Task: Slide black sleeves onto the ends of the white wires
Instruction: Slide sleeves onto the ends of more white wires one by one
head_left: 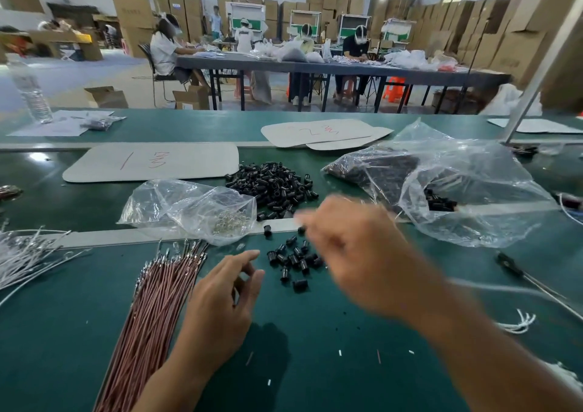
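My right hand (353, 254) blurs just above the loose black sleeves (293, 260); I cannot tell its grip. My left hand (227, 288), half-curled beside them, is equally unclear. White wires (28, 254) lie well left of it.

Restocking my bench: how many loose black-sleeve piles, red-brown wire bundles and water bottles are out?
Loose black sleeve piles: 2, the large pile and the small scatter
Red-brown wire bundle: 1
Water bottle: 1
Total: 4
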### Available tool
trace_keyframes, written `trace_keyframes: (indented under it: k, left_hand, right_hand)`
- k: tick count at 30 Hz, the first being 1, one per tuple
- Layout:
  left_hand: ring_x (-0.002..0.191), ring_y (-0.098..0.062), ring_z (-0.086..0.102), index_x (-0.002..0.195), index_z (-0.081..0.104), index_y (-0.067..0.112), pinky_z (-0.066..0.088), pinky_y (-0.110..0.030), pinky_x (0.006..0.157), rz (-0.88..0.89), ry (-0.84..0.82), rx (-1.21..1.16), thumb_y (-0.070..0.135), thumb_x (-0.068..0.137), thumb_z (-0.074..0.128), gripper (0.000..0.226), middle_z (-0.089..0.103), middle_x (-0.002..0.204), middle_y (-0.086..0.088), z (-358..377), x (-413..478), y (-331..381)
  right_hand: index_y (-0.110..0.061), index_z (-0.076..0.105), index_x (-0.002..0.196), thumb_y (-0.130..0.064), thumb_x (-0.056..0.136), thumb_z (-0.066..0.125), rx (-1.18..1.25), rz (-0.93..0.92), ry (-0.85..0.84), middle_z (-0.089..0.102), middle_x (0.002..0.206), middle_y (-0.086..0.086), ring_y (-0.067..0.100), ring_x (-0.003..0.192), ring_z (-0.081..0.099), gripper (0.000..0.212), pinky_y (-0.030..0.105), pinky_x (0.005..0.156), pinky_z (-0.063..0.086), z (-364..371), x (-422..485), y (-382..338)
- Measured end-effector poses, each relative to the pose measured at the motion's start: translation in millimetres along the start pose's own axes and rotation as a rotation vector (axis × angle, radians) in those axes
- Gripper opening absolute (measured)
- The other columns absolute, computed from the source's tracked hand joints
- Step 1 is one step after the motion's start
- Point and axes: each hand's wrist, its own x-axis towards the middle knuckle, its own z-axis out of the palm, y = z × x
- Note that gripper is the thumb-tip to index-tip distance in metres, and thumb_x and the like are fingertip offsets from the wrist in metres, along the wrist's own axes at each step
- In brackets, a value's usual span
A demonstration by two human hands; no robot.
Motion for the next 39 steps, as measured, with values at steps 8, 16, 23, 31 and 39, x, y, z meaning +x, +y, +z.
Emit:
trace_keyframes:
  k: [8, 16, 23, 31, 39]
  left_hand:
    - [0.071, 0.013, 0.057, 0.089, 0.071, 0.019, 0.04, -0.002, 0.064, 0.086, -0.093, 0.021, 0.013, 0.084, 0.071, 0.007, 0.064, 0.078, 0.022, 7, -1, -2]
    - [0.067, -0.003, 0.052, 0.085, 0.054, 0.026, 0.039, -0.015, 0.059, 0.022, -0.123, 0.03, 0.023, 0.094, 0.055, 0.01, 0.054, 0.068, 0.015, 14, -6, -8]
    - [0.073, -0.001, 0.056, 0.091, 0.059, 0.026, 0.046, -0.018, 0.063, -0.001, -0.115, 0.078, 0.021, 0.091, 0.059, 0.005, 0.06, 0.077, 0.019, 14, -6, -11]
    - [0.079, 0.006, 0.062, 0.107, 0.067, 0.025, 0.047, -0.009, 0.069, -0.044, -0.165, -0.011, 0.027, 0.089, 0.064, 0.019, 0.068, 0.088, 0.019, 14, -5, -6]
    - [0.075, -0.008, 0.068, 0.096, 0.064, 0.02, 0.055, -0.02, 0.07, -0.262, -0.09, -0.315, 0.002, 0.087, 0.064, 0.02, 0.074, 0.084, 0.004, 16, -3, -14]
  right_hand:
    - [-0.009, 0.075, 0.099, -0.014, 0.097, 0.062, 0.227, 0.131, -0.151, 0.066, 0.081, 0.0, 0.009, 0.073, 0.056, 0.014, 0.019, 0.07, 0.044, 87, -42, 15]
    - [-0.021, 0.075, 0.103, -0.024, 0.093, 0.067, 0.305, 0.277, -0.117, 0.064, 0.088, -0.009, 0.003, 0.079, 0.059, 0.013, 0.02, 0.075, 0.048, 93, -46, 37]
    - [-0.023, 0.072, 0.111, -0.024, 0.093, 0.066, 0.116, 0.386, -0.187, 0.059, 0.095, -0.005, 0.011, 0.085, 0.056, 0.018, 0.028, 0.082, 0.05, 101, -50, 49]
    - [-0.021, 0.065, 0.089, -0.025, 0.093, 0.066, 0.264, 0.286, -0.096, 0.056, 0.088, -0.011, 0.004, 0.082, 0.053, 0.006, 0.018, 0.077, 0.043, 102, -46, 29]
    - [-0.017, 0.069, 0.119, -0.023, 0.1, 0.056, 0.353, 0.254, -0.066, 0.058, 0.094, -0.007, 0.005, 0.089, 0.056, 0.024, 0.018, 0.082, 0.046, 105, -45, 23]
